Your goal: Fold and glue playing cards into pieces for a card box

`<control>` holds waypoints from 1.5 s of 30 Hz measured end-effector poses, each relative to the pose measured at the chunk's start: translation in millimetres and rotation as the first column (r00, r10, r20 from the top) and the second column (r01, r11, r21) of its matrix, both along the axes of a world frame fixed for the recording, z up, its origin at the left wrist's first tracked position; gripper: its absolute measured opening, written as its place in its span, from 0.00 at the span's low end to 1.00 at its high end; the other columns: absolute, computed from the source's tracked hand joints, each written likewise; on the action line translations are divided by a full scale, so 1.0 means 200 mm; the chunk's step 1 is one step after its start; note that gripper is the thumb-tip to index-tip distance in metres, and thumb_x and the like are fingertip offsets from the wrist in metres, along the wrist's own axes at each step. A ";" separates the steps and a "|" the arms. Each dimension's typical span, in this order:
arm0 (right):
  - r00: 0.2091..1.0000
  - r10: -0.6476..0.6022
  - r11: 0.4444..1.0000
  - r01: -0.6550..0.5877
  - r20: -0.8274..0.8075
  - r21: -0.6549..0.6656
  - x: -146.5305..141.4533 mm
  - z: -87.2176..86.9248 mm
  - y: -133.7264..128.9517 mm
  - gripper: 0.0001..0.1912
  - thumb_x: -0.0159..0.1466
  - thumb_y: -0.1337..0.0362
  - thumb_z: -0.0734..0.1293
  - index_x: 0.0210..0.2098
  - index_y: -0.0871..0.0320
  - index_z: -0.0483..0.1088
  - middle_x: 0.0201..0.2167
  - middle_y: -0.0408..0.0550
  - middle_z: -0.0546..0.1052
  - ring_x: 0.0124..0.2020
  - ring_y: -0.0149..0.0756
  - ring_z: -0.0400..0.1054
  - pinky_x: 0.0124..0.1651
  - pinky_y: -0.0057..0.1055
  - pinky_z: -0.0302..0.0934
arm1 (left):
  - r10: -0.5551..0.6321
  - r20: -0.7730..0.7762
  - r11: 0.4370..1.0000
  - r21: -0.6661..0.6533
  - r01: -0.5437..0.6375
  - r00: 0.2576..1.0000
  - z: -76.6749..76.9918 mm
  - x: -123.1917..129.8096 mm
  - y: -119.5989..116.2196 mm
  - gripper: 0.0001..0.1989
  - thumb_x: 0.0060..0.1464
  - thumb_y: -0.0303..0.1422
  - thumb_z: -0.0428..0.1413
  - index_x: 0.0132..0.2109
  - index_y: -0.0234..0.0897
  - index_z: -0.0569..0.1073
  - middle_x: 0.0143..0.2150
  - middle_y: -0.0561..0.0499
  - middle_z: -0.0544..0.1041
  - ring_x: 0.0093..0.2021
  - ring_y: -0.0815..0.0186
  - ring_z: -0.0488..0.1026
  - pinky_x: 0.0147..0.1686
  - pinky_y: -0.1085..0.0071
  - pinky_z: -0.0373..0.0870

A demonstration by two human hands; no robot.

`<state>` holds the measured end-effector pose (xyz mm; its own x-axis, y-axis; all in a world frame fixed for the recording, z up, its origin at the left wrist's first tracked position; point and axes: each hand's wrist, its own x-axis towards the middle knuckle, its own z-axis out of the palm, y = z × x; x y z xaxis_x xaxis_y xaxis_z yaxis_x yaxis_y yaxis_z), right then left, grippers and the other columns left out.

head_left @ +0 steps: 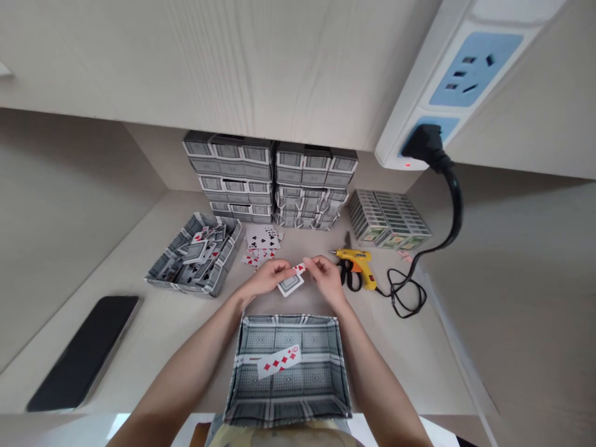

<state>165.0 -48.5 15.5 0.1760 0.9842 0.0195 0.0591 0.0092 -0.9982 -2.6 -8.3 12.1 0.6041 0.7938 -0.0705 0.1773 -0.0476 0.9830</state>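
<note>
My left hand [269,277] pinches a playing card [290,285] whose grey patterned back faces up. At the card's upper right, a part with red hearts shows, and the fingers of my right hand [325,278] are closed on it. Just below both hands stands an open box [343,372] made of grey-backed cards, between my forearms. A folded strip of card with red diamonds [279,362] lies inside it. Beyond my hands, loose face-up cards [262,238] lie on the table.
Left are a card box [216,282] of loose cards and a black phone [84,354]. Card boxes [233,167] are stacked behind. Right are a yellow glue gun [365,267], black scissors [351,276], packed decks [388,217] and a cable [459,211] from a power strip [465,81].
</note>
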 end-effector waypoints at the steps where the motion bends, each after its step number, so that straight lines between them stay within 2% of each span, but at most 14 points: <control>1: 1.000 0.010 1.000 -0.010 -0.006 -0.025 0.01 0.00 0.00 0.18 0.53 0.49 0.65 0.25 0.59 0.67 0.15 0.39 0.67 0.16 0.26 0.57 0.20 0.25 0.53 | 0.020 0.005 1.000 0.009 -0.020 1.000 0.00 0.00 0.00 0.18 0.48 0.44 0.52 0.24 0.32 0.65 0.19 0.57 0.62 0.21 0.75 0.57 0.21 0.79 0.53; 4: 0.991 0.089 0.990 -0.099 -0.098 -0.098 0.02 0.00 0.01 0.20 0.55 0.47 0.62 0.30 0.60 0.68 0.20 0.41 0.70 0.14 0.24 0.56 0.16 0.24 0.51 | 0.106 0.013 0.993 0.059 -0.107 0.994 0.00 0.00 -0.01 0.19 0.49 0.44 0.52 0.22 0.32 0.63 0.19 0.58 0.59 0.21 0.75 0.55 0.20 0.79 0.51; 6: 0.973 0.148 0.977 -0.172 -0.177 -0.128 0.01 0.00 0.00 0.21 0.53 0.48 0.64 0.35 0.59 0.67 0.24 0.43 0.72 0.16 0.26 0.60 0.15 0.24 0.54 | 0.160 0.017 0.983 0.089 -0.161 0.987 -0.01 0.01 -0.01 0.19 0.49 0.44 0.52 0.21 0.33 0.62 0.18 0.58 0.58 0.21 0.75 0.55 0.20 0.79 0.51; 9: 0.954 0.169 0.964 -0.212 -0.246 -0.161 -0.02 -0.01 -0.01 0.25 0.48 0.52 0.69 0.41 0.58 0.63 0.22 0.39 0.71 0.17 0.28 0.64 0.15 0.24 0.57 | 0.220 0.011 0.970 0.107 -0.220 0.975 -0.02 0.03 -0.02 0.19 0.49 0.45 0.51 0.22 0.33 0.63 0.19 0.57 0.60 0.21 0.75 0.56 0.21 0.78 0.52; 11: 0.954 0.163 0.961 -0.211 -0.253 -0.177 -0.03 -0.01 -0.01 0.26 0.46 0.54 0.71 0.40 0.58 0.63 0.20 0.37 0.69 0.16 0.28 0.63 0.15 0.24 0.57 | 0.250 0.002 0.960 0.126 -0.248 0.968 -0.04 0.04 -0.03 0.19 0.50 0.45 0.51 0.23 0.33 0.64 0.19 0.57 0.61 0.22 0.75 0.57 0.21 0.78 0.53; 13: 0.954 0.185 0.957 -0.230 -0.235 -0.180 -0.04 -0.02 -0.01 0.22 0.46 0.55 0.71 0.36 0.59 0.65 0.17 0.37 0.68 0.15 0.27 0.62 0.16 0.24 0.57 | 0.261 -0.003 0.955 0.148 -0.258 0.965 -0.04 0.05 -0.03 0.19 0.50 0.44 0.51 0.23 0.32 0.65 0.20 0.57 0.61 0.23 0.74 0.57 0.22 0.78 0.54; 17: 0.965 0.202 0.964 -0.226 -0.169 -0.138 -0.04 -0.02 -0.01 0.16 0.49 0.54 0.69 0.28 0.60 0.67 0.14 0.37 0.66 0.14 0.25 0.57 0.16 0.23 0.54 | 0.203 0.007 0.970 0.132 -0.202 0.979 -0.02 0.03 -0.03 0.17 0.50 0.43 0.51 0.24 0.32 0.66 0.21 0.56 0.62 0.23 0.74 0.59 0.23 0.78 0.56; 21: 0.985 0.108 0.990 -0.120 -0.138 -0.081 -0.02 -0.01 0.00 0.18 0.48 0.53 0.69 0.32 0.58 0.68 0.21 0.40 0.70 0.16 0.24 0.57 0.16 0.22 0.50 | 0.101 0.009 0.989 0.104 -0.101 0.995 0.00 0.02 -0.04 0.15 0.50 0.42 0.52 0.29 0.32 0.69 0.23 0.54 0.67 0.25 0.73 0.61 0.25 0.77 0.58; 23: 0.989 0.091 0.992 -0.100 -0.113 -0.076 -0.01 -0.01 0.00 0.18 0.49 0.52 0.69 0.31 0.59 0.68 0.20 0.39 0.69 0.16 0.24 0.56 0.16 0.22 0.48 | 0.066 -0.008 0.991 0.117 -0.065 0.998 0.00 0.03 -0.04 0.14 0.50 0.41 0.51 0.31 0.32 0.71 0.25 0.53 0.69 0.26 0.72 0.62 0.26 0.77 0.59; 27: 0.981 0.189 0.972 -0.192 -0.031 -0.138 0.02 -0.01 -0.01 0.19 0.51 0.48 0.66 0.22 0.59 0.65 0.12 0.36 0.63 0.11 0.23 0.52 0.14 0.23 0.48 | 0.082 -0.027 0.987 0.138 -0.077 0.996 -0.02 0.03 -0.04 0.15 0.52 0.41 0.49 0.31 0.32 0.70 0.27 0.53 0.69 0.29 0.70 0.63 0.29 0.76 0.60; 30: 0.958 0.287 0.938 -0.284 -0.013 -0.201 0.01 0.00 -0.03 0.20 0.53 0.47 0.63 0.21 0.58 0.63 0.11 0.35 0.61 0.09 0.24 0.51 0.12 0.23 0.45 | 0.111 -0.054 0.980 0.171 -0.100 0.992 -0.03 0.03 -0.04 0.15 0.53 0.41 0.47 0.29 0.33 0.68 0.26 0.54 0.67 0.29 0.70 0.62 0.30 0.76 0.59; 32: 0.951 0.308 0.932 -0.302 -0.001 -0.198 0.00 0.00 -0.04 0.20 0.55 0.47 0.62 0.21 0.57 0.62 0.10 0.34 0.59 0.09 0.23 0.49 0.12 0.23 0.43 | 0.112 -0.088 0.976 0.195 -0.093 0.990 -0.03 0.02 -0.04 0.15 0.53 0.41 0.46 0.27 0.33 0.66 0.24 0.55 0.65 0.28 0.71 0.60 0.29 0.76 0.58; 38: 0.985 0.151 0.985 -0.143 0.088 -0.099 -0.06 -0.03 -0.05 0.22 0.57 0.49 0.60 0.15 0.57 0.58 0.09 0.36 0.58 0.12 0.24 0.49 0.17 0.24 0.45 | 0.098 -0.148 0.976 0.205 -0.066 0.984 -0.02 0.02 -0.04 0.17 0.53 0.42 0.46 0.23 0.34 0.61 0.21 0.57 0.59 0.25 0.72 0.56 0.25 0.77 0.54; 45: 0.992 0.118 0.990 -0.114 0.045 -0.082 -0.07 -0.07 -0.05 0.21 0.58 0.50 0.59 0.15 0.56 0.58 0.10 0.37 0.58 0.13 0.25 0.49 0.18 0.25 0.45 | 0.084 -0.187 0.973 0.226 -0.040 0.979 -0.02 0.03 -0.03 0.17 0.53 0.40 0.45 0.23 0.34 0.62 0.20 0.57 0.59 0.24 0.72 0.56 0.25 0.76 0.53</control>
<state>150.4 -58.2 1.0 0.0610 0.9967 -0.0529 0.1118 -0.0595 -0.9919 3.1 -14.7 7.9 0.5454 0.8382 -0.0010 0.3725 -0.2413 0.8961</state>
